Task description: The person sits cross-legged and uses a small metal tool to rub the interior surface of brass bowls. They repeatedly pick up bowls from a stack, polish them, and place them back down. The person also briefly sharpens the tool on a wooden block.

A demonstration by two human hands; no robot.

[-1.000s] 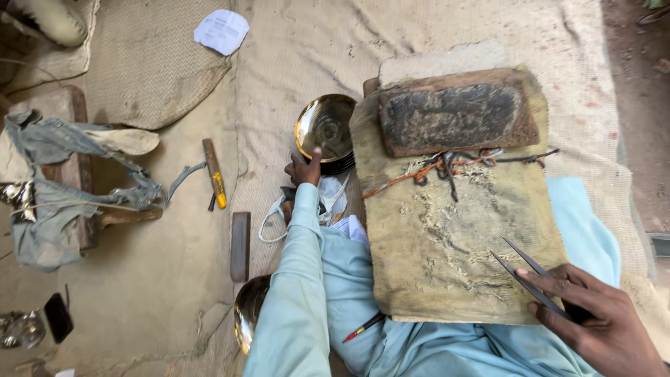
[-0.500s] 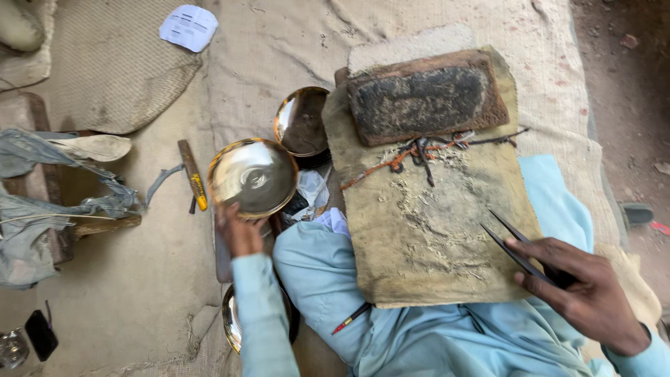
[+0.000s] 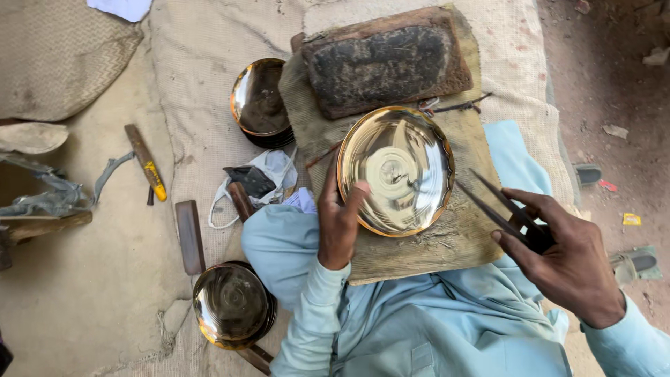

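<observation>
A shiny brass plate (image 3: 396, 169) lies on the worn cloth pad (image 3: 453, 244) over my lap. My left hand (image 3: 339, 216) grips its left rim, thumb on the inside. My right hand (image 3: 564, 251) holds a pair of long dark metal tongs (image 3: 500, 203) at the right, their tips pointing at the plate's right edge, just apart from it. A dark, soot-stained block (image 3: 387, 59) sits at the far end of the pad, just beyond the plate.
A stack of brass plates (image 3: 258, 101) stands at the upper left of the pad, another stack (image 3: 232, 306) by my left knee. A wooden-handled tool (image 3: 146, 163), a flat bar (image 3: 189, 236) and crumpled plastic (image 3: 262, 178) lie on the sacking.
My left hand has carried the brass plate from the left side over onto the cloth pad. The right hand with the tongs stays at the right.
</observation>
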